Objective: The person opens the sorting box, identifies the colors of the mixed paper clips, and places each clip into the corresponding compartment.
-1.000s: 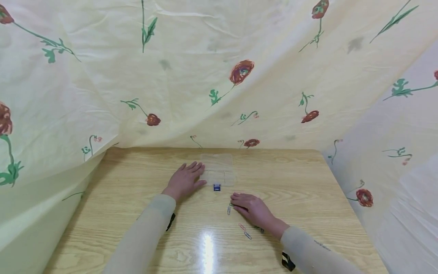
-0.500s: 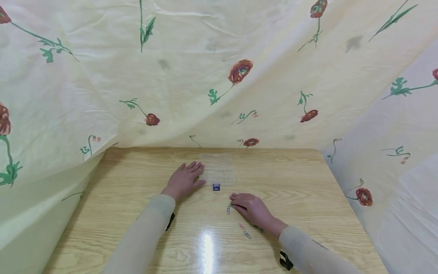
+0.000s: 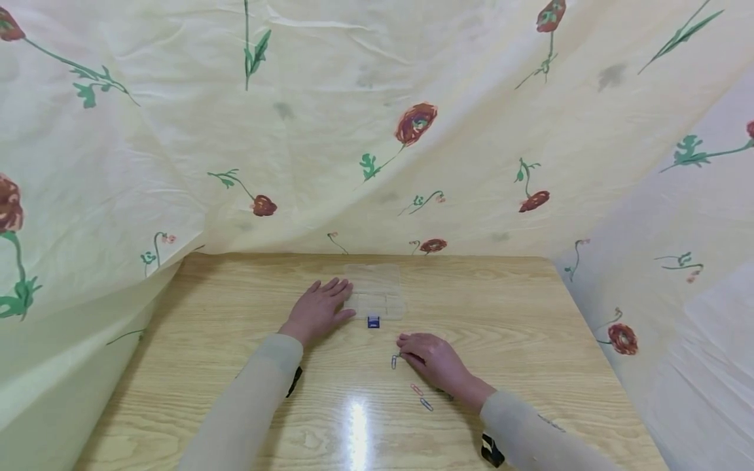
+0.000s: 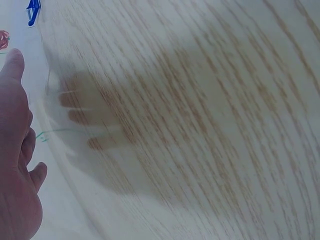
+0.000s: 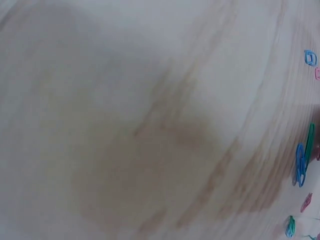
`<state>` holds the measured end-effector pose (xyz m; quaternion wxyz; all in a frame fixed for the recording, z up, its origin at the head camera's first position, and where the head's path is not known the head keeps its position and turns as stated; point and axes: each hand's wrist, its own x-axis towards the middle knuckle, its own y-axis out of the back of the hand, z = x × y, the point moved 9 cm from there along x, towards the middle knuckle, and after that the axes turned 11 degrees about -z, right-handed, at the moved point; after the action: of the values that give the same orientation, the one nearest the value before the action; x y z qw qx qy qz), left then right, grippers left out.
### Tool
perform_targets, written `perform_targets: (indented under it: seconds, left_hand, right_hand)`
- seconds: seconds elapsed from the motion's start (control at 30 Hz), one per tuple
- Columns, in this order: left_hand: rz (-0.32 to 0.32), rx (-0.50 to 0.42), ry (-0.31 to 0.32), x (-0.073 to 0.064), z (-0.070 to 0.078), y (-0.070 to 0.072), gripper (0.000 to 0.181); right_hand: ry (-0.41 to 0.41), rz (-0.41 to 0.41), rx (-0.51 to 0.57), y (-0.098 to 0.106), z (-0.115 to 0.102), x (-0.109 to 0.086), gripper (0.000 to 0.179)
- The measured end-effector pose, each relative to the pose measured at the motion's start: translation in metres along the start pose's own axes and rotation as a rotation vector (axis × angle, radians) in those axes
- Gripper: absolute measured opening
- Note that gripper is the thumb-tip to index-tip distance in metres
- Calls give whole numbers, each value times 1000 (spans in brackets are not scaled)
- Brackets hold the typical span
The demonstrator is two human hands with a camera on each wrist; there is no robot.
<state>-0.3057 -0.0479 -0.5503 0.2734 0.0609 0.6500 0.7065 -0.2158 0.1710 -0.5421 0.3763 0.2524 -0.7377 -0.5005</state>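
Note:
A clear plastic compartment box, its lid folded back, lies at the far middle of the table with a blue latch in front. My left hand rests with fingers spread against the box's left side. Over to the right, my right hand has its thumb and fingers together at a green paper clip, which it seems to pinch; the fingertips are mostly hidden. A blue paper clip lies right beside those fingertips. Nearer me are a pink paper clip and another blue paper clip.
A wooden table carries everything. Flowered cloth hangs behind it and along both sides. Something small and dark shows partly under my right wrist. Bright glare falls near the front.
My right hand has shifted only slightly at the green paper clip, and less of that clip shows in the head view. The left hand and box stay put.

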Motion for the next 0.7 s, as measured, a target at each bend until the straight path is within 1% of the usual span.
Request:
perform_targets:
  seconds: [0.1,0.2,0.3,0.37,0.57,0.7]
  left_hand:
    - [2,-6,-6,0,0,0,74]
    - [-4,-5,-4,0,0,-1,75]
    - [-4,-7,-3,-1,1,0,74]
    - [0,-4,-4,-1,1,1,74]
    - [1,9,-1,-2,2,0,74]
    - [17,5,-3,-3,3,1,74]
  right_hand:
    - [-28,6,0,3,4,2,19]
    - [-81,7,34,9,11,7,22]
    - [-118,15,86,17,19,15,21]
    - [-134,27,94,23,24,22,19]
    - [-174,93,28,37,42,49,12]
    - [-188,115,3,40,54,63,10]
